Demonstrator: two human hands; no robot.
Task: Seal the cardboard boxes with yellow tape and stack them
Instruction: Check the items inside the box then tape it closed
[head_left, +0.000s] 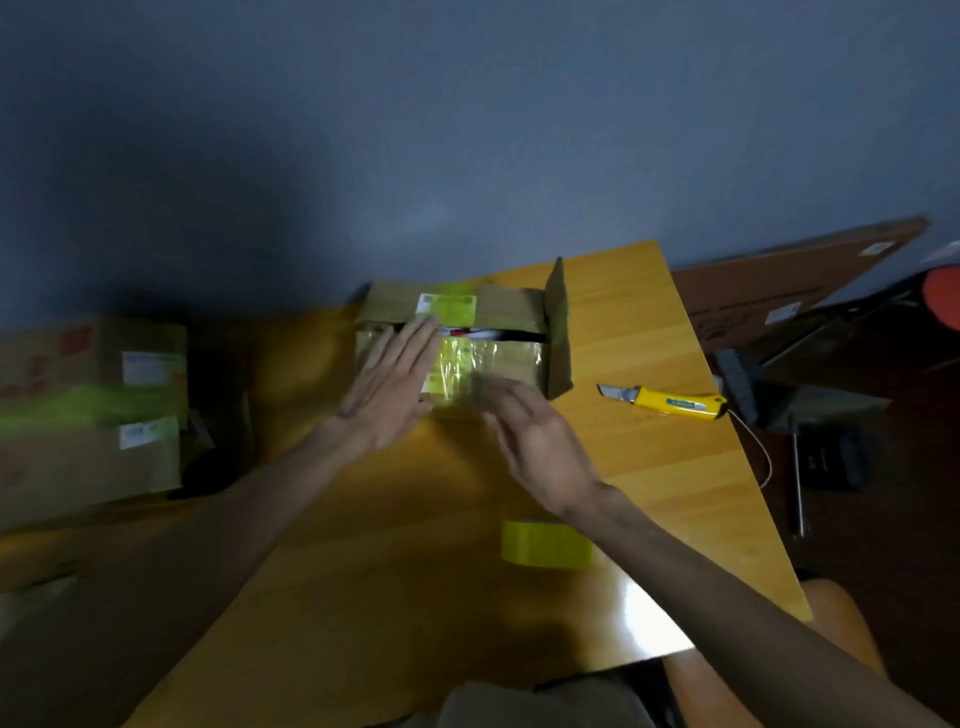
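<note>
Cardboard box (511, 312) sits near the far edge of the surface (675, 493), about midway along it. Its top flaps are folded down with a dark gap left between them. One side flap (558, 332) at its right end stands upright. A strip of yellow tape (457, 364) runs across the top, over a white label.

Both forearms reach in from the near edge and converge on the box. The left hand (387, 384) lies flat, palm down, on the left part of the top, fingers straight and together and pointing toward the gap. The right hand (540, 447) is at the box's near edge, palm down with fingers loosely extended and holding nothing. Motion blur hides whether its fingertips touch the box.

One tape roll (543, 545), yellow, lies toward the near edge, partly covered by the right forearm. One utility knife (670, 401) with a yellow handle rests at the right edge, blade extended.

Past the left edge stand two more boxes, blurred. The upper box (93, 364) rests on the lower box (88, 462), each with a white label and a yellow-green band between them.
</note>
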